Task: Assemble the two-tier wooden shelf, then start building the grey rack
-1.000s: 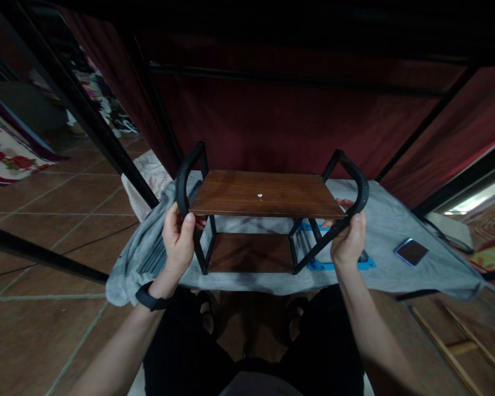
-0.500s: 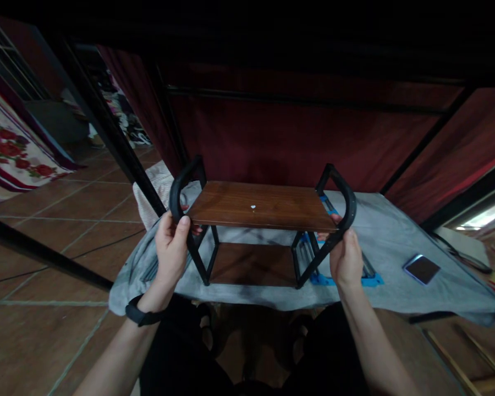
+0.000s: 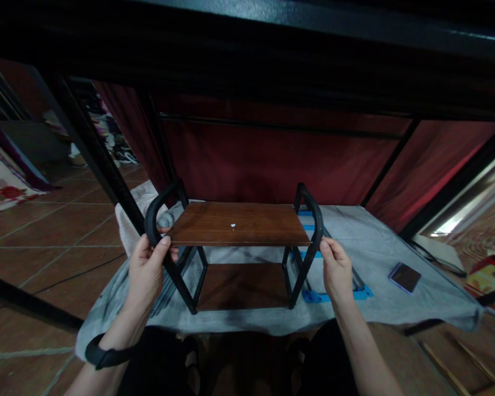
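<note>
A small two-tier shelf (image 3: 239, 223) with brown wood-look boards and a black tubular frame stands upright in front of me. Its top board has a small white mark. My left hand (image 3: 146, 269) is closed round the left side of the frame at the front corner of the upper board, thumb on the near side. On the right, my right hand (image 3: 336, 269) has its fingers drawn together, fingertips against the outer side of the right frame. The lower board (image 3: 243, 286) rests low, near the grey cloth (image 3: 247, 324).
Right of the shelf lie a blue-ended rack with grey tubes (image 3: 358, 291) and a phone (image 3: 404, 276). Grey tubes (image 3: 167, 291) lie at the left. Black metal posts (image 3: 103, 148) and a dark beam overhead (image 3: 247, 60) frame the space, with a maroon curtain (image 3: 272, 159) behind.
The view has shifted, so the shelf appears lower and further left. My right fingers have come out from under the upper board to the frame's outer side. My left hand keeps its hold.
</note>
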{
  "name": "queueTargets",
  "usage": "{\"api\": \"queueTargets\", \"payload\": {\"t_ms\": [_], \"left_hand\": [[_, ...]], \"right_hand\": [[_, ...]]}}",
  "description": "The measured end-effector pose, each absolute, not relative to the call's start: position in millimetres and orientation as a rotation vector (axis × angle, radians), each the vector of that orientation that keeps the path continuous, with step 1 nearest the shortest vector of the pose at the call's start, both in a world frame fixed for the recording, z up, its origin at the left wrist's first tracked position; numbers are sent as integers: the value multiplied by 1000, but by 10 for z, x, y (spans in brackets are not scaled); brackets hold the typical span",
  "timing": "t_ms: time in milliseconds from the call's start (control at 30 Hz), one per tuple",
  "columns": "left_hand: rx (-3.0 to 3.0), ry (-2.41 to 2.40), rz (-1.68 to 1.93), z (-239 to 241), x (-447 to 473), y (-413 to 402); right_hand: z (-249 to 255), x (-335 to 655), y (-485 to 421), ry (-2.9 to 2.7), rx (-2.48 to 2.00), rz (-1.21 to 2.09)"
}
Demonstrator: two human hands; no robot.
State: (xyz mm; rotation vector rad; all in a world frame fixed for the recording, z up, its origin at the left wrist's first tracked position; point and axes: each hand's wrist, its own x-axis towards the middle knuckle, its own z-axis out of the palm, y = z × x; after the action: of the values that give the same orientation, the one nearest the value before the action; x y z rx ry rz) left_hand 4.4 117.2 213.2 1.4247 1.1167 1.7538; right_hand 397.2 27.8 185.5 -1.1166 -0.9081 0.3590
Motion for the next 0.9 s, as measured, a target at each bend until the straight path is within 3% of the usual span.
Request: {"api": "queueTargets", "payload": {"t_ms": [900], "left_hand": [[1261,1051,1700,2174,185,1043]], "right_hand": [[2022,4045,152,-1203,-1227,314]]}}
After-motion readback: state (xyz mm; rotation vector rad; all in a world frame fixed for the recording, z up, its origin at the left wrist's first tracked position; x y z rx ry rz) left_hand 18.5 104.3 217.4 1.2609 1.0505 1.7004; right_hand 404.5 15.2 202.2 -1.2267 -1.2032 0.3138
